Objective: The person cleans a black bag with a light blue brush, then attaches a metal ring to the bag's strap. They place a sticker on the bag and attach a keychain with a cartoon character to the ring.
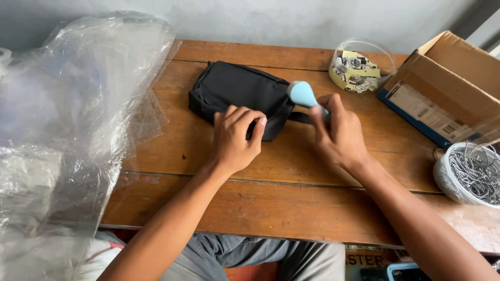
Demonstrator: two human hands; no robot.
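I had my left hand [235,136] curled on the black pouch [240,96] near the table's [291,208] far edge; my right hand [338,132] gripped a light-blue tool [304,96] at its strap, mid-fastening, wanting steady aim.

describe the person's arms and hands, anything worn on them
Both arms are bare along all of their visible length: no sleeves, gloves, watch or bracelet. The left hand and right hand show no rings on the fingers in view. Nails are short and unpainted. Grey trousers show below the table edge.
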